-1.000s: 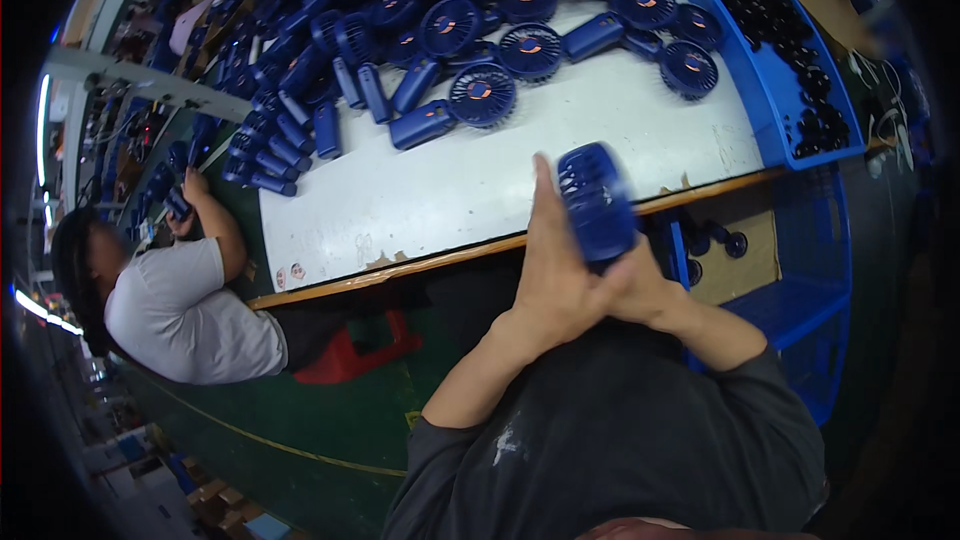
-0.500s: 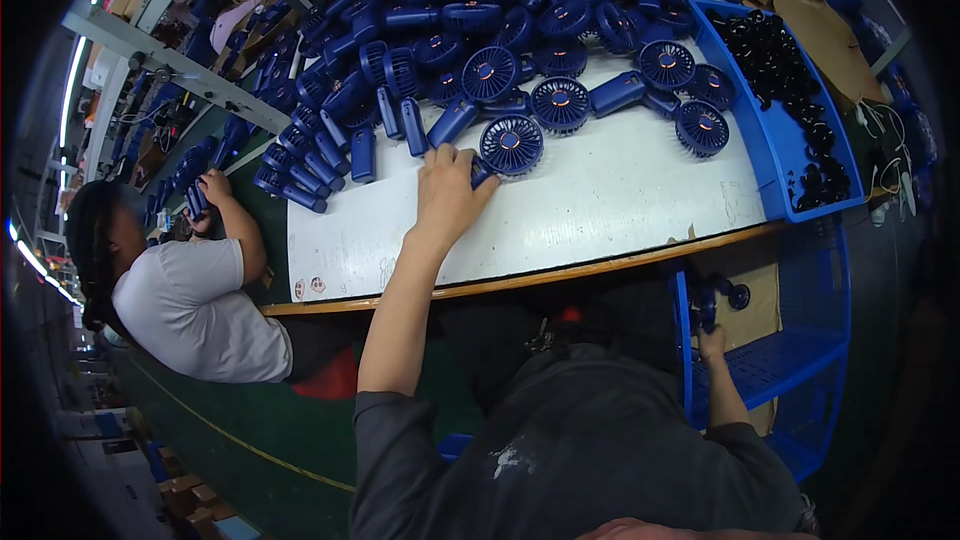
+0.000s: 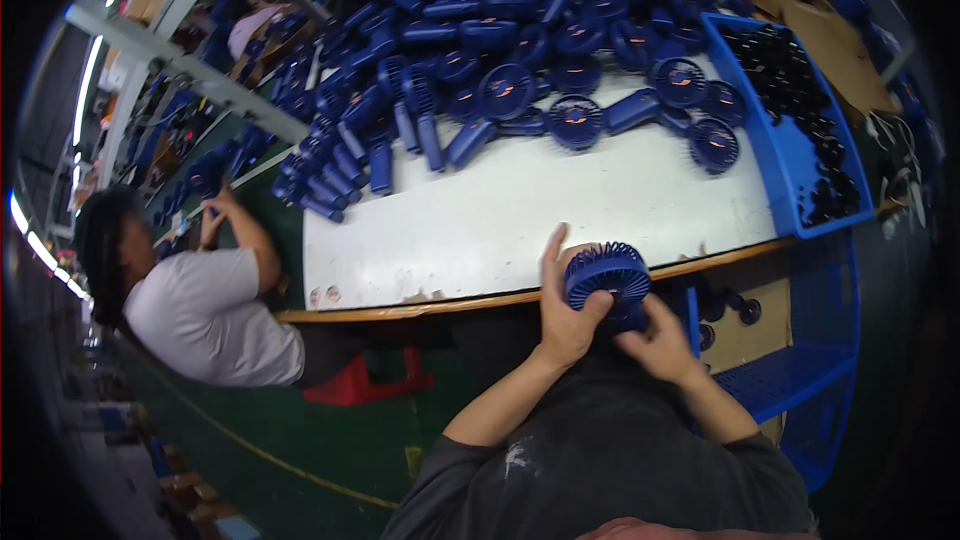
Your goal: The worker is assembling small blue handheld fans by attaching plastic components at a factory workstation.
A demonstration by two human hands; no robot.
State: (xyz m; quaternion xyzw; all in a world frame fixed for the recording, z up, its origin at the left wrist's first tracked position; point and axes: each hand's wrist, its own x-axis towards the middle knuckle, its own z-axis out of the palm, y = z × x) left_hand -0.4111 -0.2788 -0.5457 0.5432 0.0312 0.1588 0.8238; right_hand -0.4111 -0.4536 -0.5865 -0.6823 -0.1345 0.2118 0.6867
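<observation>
A dark blue handheld fan [image 3: 608, 275] is held near my body, just over the table's front edge, its round slatted head uppermost. My left hand [image 3: 568, 312] grips the head from the left, with the thumb across its front and a finger stretched up beside it. Lower down on the right, my right hand [image 3: 662, 342] closes around the fan's handle end, which is partly hidden by the fingers. Beyond the hands, a large heap of similar blue fans [image 3: 505, 90] covers the far part of the white table [image 3: 480, 240].
A blue tray [image 3: 785, 175] of small shiny black parts stands at the table's right end. Below it, a blue crate [image 3: 800, 365] holds a few fans on cardboard. At left a co-worker [image 3: 200, 310] handles fans beside a red stool [image 3: 370, 380]. Metal framing [image 3: 200, 75] rises at far left.
My left hand has drawn a fan from the table toward my body. My right hand has come out of the blue crate and joined it on the fan. The view has shifted slightly.
</observation>
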